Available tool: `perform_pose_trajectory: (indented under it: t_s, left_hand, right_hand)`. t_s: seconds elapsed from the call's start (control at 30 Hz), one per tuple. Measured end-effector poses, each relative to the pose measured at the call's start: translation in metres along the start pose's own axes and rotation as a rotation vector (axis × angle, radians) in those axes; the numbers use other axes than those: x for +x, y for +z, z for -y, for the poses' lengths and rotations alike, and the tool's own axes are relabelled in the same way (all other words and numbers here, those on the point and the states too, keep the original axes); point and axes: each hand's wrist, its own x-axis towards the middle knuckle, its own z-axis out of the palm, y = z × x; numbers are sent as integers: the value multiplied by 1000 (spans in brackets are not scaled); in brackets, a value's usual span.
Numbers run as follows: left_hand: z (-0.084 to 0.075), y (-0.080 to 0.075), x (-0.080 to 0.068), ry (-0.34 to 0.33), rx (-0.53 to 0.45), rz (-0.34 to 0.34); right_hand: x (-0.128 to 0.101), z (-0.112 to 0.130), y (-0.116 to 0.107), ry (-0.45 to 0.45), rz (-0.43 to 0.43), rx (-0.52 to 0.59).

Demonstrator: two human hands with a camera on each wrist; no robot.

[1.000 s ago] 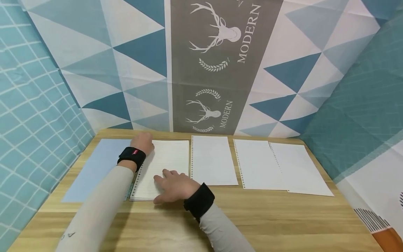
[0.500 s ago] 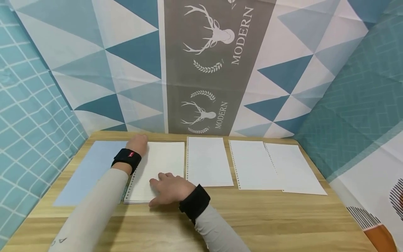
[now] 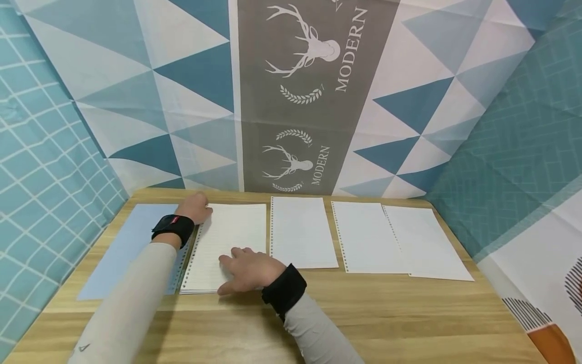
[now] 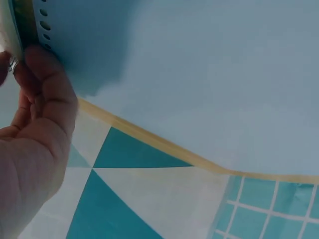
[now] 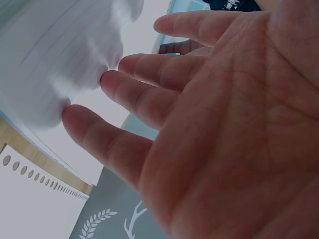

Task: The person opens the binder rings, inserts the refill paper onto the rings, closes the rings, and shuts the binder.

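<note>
across the left half of the pale wood-grain counter (image 3: 386, 318) lies a flat stack of cream lined paper (image 3: 236, 227), its long axis running from the near side towards the far edge. its row of round holes faces left, that long edge leaning slightly to the right as it goes away; its far short edge sits near the back of the counter, where a cloth backdrop (image 3: 195, 96) of blue and white triangles rises. just beside the holes lies a pale blue punched sheet (image 3: 123, 247), its own holes turned towards the stack. a narrow strip of wood parts the stack's right edge from a single white punched sheet (image 3: 302, 232); further right, two more white punched sheets (image 3: 368, 237) lie together, holes to the left. bare wood shows in a broad band from these sheets to the near side.

at the stack's far left corner, the left hand (image 3: 194, 208) curls its fingers beside a small metal ring (image 4: 13, 63); whether they grip it i cannot tell. the right hand (image 3: 250, 270) lies at the near right corner, fingers straight and spread, holding nothing, tips touching the paper.
</note>
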Motion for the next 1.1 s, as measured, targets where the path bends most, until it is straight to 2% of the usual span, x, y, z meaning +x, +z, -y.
perform_pose_trajectory:
  t_s: [0.23, 0.53, 0.7, 0.9, 1.0, 1.1]
  left_hand:
    - [-3, 3, 4, 4, 33, -32]
    - [-6, 11, 6, 28, 193, -43]
    - [-1, 7, 4, 34, 144, -22]
    - [4, -3, -3, 31, -19, 50]
    - [5, -1, -5, 52, -17, 26]
    - [5, 5, -9, 61, 64, -50]
  right_hand:
    - [-1, -1, 0, 12, 0, 13]
    - [-2, 0, -1, 12, -14, -60]
    - [-1, 0, -1, 10, -4, -52]
    - [-2, 0, -1, 3, 2, -47]
    - [-3, 0, -1, 7, 3, -51]
    - [-3, 0, -1, 11, 5, -56]
